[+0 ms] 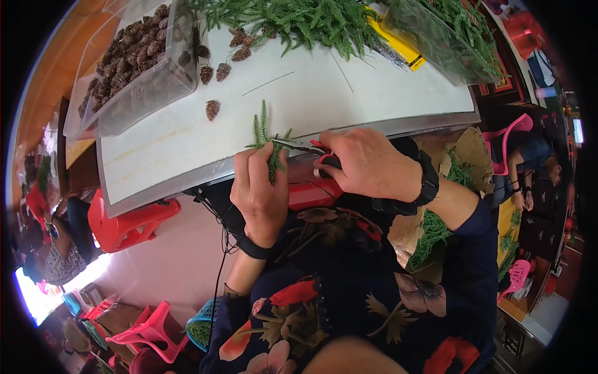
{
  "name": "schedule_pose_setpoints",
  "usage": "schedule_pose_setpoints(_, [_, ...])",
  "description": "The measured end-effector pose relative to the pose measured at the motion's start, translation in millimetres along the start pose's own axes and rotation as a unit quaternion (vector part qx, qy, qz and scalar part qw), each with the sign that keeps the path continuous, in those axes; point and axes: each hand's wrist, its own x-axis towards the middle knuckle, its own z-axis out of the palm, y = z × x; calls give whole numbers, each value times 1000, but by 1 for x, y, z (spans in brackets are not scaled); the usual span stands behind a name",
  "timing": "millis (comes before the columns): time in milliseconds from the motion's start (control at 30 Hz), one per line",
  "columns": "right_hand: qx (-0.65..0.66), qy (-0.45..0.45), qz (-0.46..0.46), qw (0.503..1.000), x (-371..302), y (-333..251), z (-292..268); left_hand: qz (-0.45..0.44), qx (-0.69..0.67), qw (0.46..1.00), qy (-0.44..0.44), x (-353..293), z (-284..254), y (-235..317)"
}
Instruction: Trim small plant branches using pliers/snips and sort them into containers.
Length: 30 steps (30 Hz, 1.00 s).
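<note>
- Green sprig (263, 124), held at the table's near edge, its upper fronds over the white top.
- Left hand (256, 196): thumb and fingers pinch the sprig, with some fronds showing between them.
- Right hand (370, 163): fingers wrapped round the red and black handles of the pliers (298, 146).
- Metal jaws point left and reach the sprig beside the left fingertips; whether they bite on it, I cannot tell.
- Table (168, 153): loose cones (212, 110) left of centre, thin wire (268, 83) beyond the sprig.
- Clear tub (177, 75) of more cones at the far left.
- Greenery (311, 28) heaped along the far side, a yellow packet (402, 43) at its right.
- Cardboard (478, 153) with more fronds below the table, near the right forearm.
- Red stool (131, 218) at the left.
</note>
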Motion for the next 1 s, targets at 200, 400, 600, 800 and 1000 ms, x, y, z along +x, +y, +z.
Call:
schedule_pose_setpoints(200, [13, -15, -11, 1000, 8, 2, -11, -95, -140, 985, -19, 5, -9, -13])
schedule_pose_setpoints(400, [56, -35, -26, 997, 17, -3, -14, -293, -358, 885, -59, 7, -17, -20])
schedule_pose_setpoints(600, [99, -57, -33, 993, 21, -3, -10, -362, -465, 803, -89, 11, -25, -15])
schedule_pose_setpoints(800, [125, -65, -21, 990, 17, -3, -16, -370, -520, 761, -119, 13, -28, -17])
schedule_pose_setpoints(1000, [81, -33, -29, 996, 11, 2, -19, -342, -486, 797, -106, 14, -26, -12])
